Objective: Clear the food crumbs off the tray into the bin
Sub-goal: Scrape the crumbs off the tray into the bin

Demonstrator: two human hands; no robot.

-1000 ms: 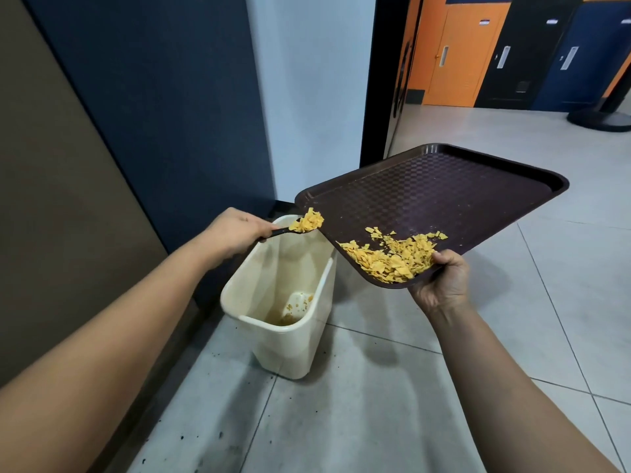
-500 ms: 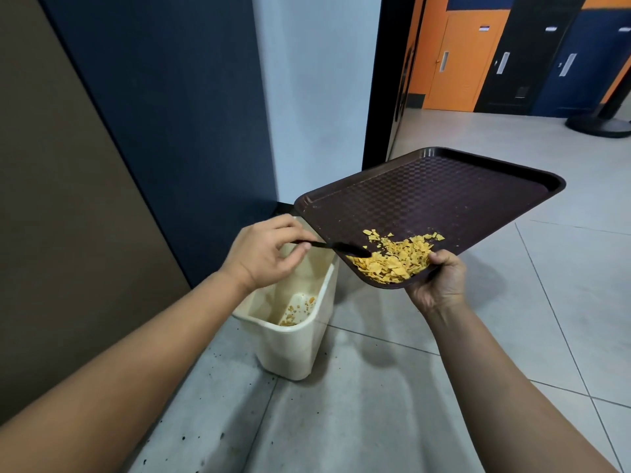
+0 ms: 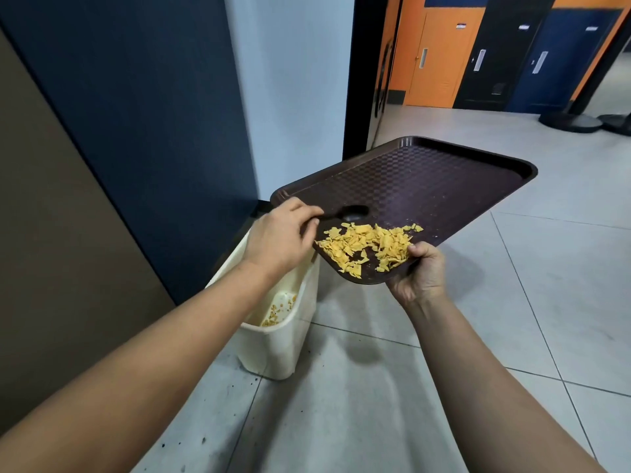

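Observation:
A dark brown tray (image 3: 426, 179) is held tilted over the floor, its near corner gripped by my right hand (image 3: 418, 273). A pile of yellow food crumbs (image 3: 367, 245) lies in that low near corner. My left hand (image 3: 278, 235) pinches the handle of a black spoon (image 3: 345, 213), whose empty bowl hovers over the tray just behind the crumbs. A cream plastic bin (image 3: 273, 339) stands on the floor below my left wrist, with some crumbs at its bottom. My left forearm hides part of the bin's opening.
A dark blue wall panel (image 3: 143, 114) and a pale wall stand right behind the bin. Grey floor tiles (image 3: 512, 319) stretch to the right. A doorway shows orange and dark doors (image 3: 440, 52) and black stand bases (image 3: 573, 121) far back.
The spoon carried crumbs over the bin a second ago; now it is empty and has swung right, back onto the tray above the pile. The tray and right hand stayed nearly still.

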